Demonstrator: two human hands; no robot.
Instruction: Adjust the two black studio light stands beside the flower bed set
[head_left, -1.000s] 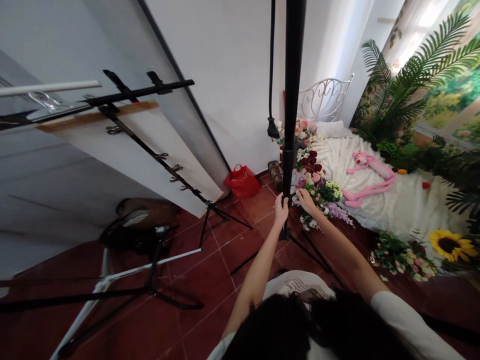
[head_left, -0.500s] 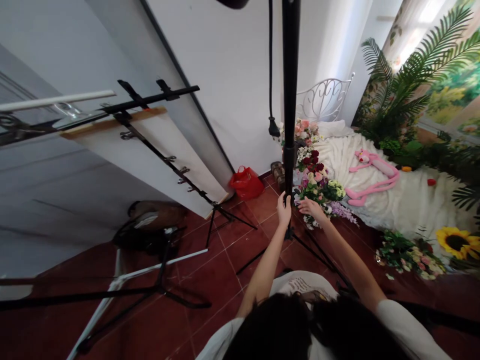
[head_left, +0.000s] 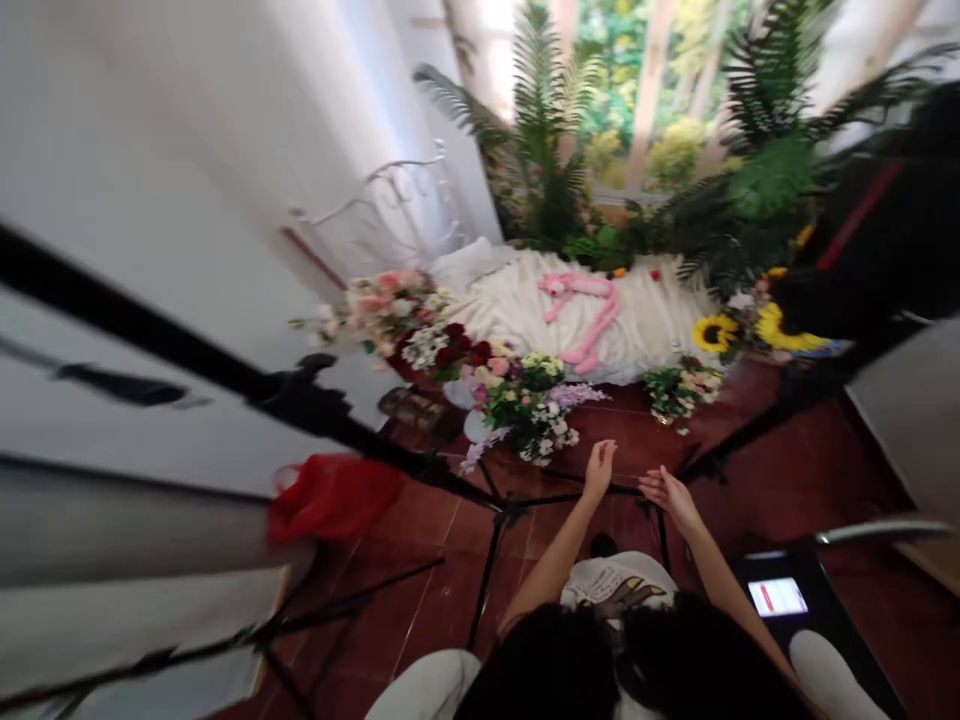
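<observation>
My left hand (head_left: 600, 470) is raised in front of my body with its fingers stretched out and loosely curved, holding nothing. To its right, my right hand (head_left: 671, 497) is empty too, its fingers extended toward the left one. A gap separates the two. On my left stands a black light stand (head_left: 382, 447), its pole slanting across the view and its legs spread on the floor; neither hand touches it. A second black stand (head_left: 739, 437) rises on the right, near my right hand. Motion blurs parts of the picture.
Artificial flowers (head_left: 517, 395) lie before a white-draped bed (head_left: 510, 300) with a pink plush toy (head_left: 600, 300). Sunflowers (head_left: 715, 332) and palm leaves (head_left: 551, 150) stand beyond. A red bag (head_left: 330, 497) is at left. A lit phone (head_left: 778, 597) lies on a dark surface at lower right.
My view has swung to the right, toward the bed. My left hand has come off the light stand's pole, and both hands are now away from it.
</observation>
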